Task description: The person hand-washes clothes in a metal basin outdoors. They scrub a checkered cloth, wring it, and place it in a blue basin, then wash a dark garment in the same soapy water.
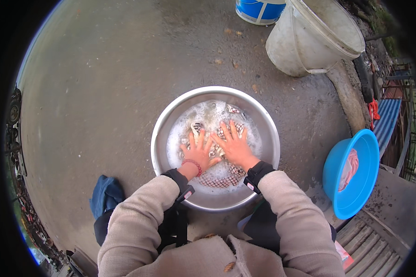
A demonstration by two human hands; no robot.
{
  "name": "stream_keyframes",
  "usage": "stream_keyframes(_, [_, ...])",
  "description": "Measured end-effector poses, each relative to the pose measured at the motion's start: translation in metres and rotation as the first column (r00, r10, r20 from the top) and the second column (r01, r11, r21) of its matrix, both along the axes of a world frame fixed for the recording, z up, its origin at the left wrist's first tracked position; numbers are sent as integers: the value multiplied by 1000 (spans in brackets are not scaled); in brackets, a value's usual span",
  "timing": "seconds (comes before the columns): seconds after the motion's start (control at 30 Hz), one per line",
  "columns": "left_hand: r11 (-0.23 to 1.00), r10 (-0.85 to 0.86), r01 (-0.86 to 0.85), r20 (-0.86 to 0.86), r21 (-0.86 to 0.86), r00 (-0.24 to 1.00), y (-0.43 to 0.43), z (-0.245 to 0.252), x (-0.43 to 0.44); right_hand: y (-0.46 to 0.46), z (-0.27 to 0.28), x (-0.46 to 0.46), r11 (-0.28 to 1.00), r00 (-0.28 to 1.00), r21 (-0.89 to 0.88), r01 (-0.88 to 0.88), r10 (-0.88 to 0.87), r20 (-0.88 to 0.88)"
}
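A wide stainless steel basin (161, 130) of sudsy water (175, 133) stands on the ground in front of me. Checked cloth (217, 180) with dark red lines lies in the water, partly hidden by foam and my hands. My left hand (198, 152), with a red bead bracelet (193, 165) at the wrist, presses flat on the cloth with fingers spread. Beside it, my right hand (235, 145) also lies palm down on the wet cloth, fingers apart. Neither hand's fingers close around anything. How deep the cloth goes under the suds cannot be seen.
At the right, a blue plastic basin (332, 173) holds pink cloth (350, 169) beside a ribbed washboard slab (364, 242). A large whitish bucket (284, 48) and a blue-and-white bucket (253, 12) stand ahead. Dark blue cloth (105, 194) lies to the left.
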State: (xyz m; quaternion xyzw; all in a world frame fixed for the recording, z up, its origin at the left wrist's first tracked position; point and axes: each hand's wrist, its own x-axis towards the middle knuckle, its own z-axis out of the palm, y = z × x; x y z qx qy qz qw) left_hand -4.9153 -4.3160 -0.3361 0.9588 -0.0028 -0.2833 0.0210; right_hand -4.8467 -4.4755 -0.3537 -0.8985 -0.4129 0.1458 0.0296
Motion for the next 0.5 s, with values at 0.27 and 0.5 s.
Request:
stream_keyframes(0.27, [971,182,-219,-293,-97,939,11,-30,38,4,-57,30,997,974,-78,8,-26,-227])
stream_keyframes(0.5, [886,281,-284,-61,-367,958,39,-80,57,15,-46,39,957,920,76,281,-246,-305])
